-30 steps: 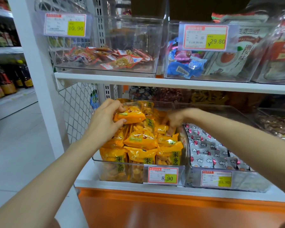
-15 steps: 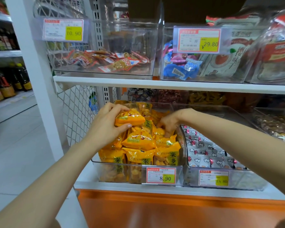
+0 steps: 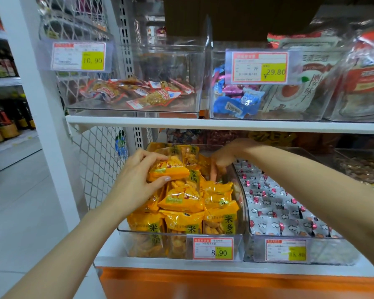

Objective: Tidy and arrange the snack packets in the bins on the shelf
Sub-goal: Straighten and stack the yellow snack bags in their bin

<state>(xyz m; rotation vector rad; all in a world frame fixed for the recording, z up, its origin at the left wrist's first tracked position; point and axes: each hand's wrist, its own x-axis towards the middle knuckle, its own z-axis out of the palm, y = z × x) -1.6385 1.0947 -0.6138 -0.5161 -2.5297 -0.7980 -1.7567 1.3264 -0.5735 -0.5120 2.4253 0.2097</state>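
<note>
Head view: the left hand point(image 3: 136, 180) grips a yellow-orange crinkled plastic snack packet point(image 3: 171, 167), held just above matching packets filling the clear plastic bin point(image 3: 177, 247) on the lower shelf. The right hand point(image 3: 227, 155) dips into the bin's back corner — blurred, so its grasp cannot be told. The white upper shelf board point(image 3: 225, 126) sits close over it, and a clear bin of grey cloud-print packets point(image 3: 333, 251) stands just beside.

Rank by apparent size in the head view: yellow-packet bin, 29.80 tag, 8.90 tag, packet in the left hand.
1. Yellow-packet bin
2. 29.80 tag
3. 8.90 tag and held packet look about equal; the left hand hides part of it.
</note>
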